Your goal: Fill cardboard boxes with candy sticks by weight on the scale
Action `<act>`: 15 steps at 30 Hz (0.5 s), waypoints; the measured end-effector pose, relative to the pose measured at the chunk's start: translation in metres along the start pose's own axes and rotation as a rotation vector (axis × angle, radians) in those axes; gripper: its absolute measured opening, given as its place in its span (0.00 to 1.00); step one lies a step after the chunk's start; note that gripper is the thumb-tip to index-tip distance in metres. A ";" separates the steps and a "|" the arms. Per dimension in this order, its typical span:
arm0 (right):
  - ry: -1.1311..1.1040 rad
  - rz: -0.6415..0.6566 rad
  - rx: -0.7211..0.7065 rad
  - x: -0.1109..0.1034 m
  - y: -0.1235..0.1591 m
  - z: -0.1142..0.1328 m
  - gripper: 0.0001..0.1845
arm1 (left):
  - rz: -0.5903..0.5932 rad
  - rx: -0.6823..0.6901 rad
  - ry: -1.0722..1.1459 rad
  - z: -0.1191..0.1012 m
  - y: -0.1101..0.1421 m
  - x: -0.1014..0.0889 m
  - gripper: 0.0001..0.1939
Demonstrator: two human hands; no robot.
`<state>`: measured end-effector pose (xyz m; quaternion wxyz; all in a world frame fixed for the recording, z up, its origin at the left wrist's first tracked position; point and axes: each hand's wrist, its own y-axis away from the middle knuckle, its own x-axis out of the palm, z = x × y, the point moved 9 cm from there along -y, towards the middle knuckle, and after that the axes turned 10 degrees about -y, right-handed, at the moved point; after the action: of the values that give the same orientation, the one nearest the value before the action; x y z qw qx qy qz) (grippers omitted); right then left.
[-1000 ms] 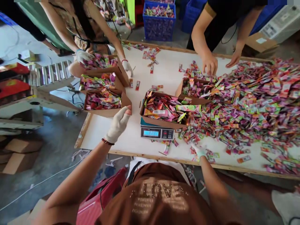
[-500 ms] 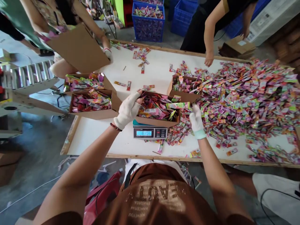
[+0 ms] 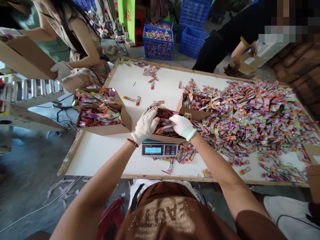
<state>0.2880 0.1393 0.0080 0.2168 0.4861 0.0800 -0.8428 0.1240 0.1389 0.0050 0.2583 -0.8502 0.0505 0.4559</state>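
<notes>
In the head view, a cardboard box [image 3: 172,137] filled with small colourful sachets [image 3: 165,122] sits on a digital scale [image 3: 160,149] with a lit blue display. My left hand [image 3: 145,126], in a white glove, lies over the box's left end with its fingers stretched out, touching the sachets. From the right, my gloved right hand [image 3: 184,127] rests on top of the sachets in the same box, fingers extended to the left. The two hands hide part of the contents.
A large heap of loose sachets [image 3: 250,116] covers the table's right side. Two filled boxes [image 3: 112,123] stand at the left, another box [image 3: 195,113] beside the heap. One co-worker [image 3: 82,43] holds a carton [image 3: 30,56] by the rollers; another person [image 3: 225,43] bends beyond the table.
My right hand has moved left from the heap's edge onto the box's sachets. My left hand now lies farther over the box. The scale reading has changed. The co-worker's carton has moved left.
</notes>
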 end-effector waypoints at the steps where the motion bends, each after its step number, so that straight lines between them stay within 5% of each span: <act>1: -0.064 -0.064 -0.036 -0.015 0.005 -0.001 0.26 | -0.003 -0.008 0.033 0.000 -0.001 -0.002 0.41; 6: -0.291 -0.455 -0.080 -0.105 0.065 -0.012 0.25 | -0.097 -0.087 0.212 0.002 0.006 -0.031 0.38; 10: -0.115 -0.667 0.165 -0.161 0.141 -0.042 0.15 | -0.196 -0.165 0.262 0.016 0.030 -0.057 0.35; 13: 0.038 -0.709 0.384 -0.179 0.200 -0.081 0.04 | -0.177 -0.295 0.258 0.045 0.065 -0.061 0.34; 15: 0.076 -0.690 0.550 -0.178 0.234 -0.117 0.06 | -0.129 -0.400 0.247 0.069 0.094 -0.056 0.33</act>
<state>0.5608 0.0221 0.1174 -0.2177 0.5013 0.0181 -0.8373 0.0095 0.0831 -0.0184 0.1053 -0.9353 -0.0638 0.3318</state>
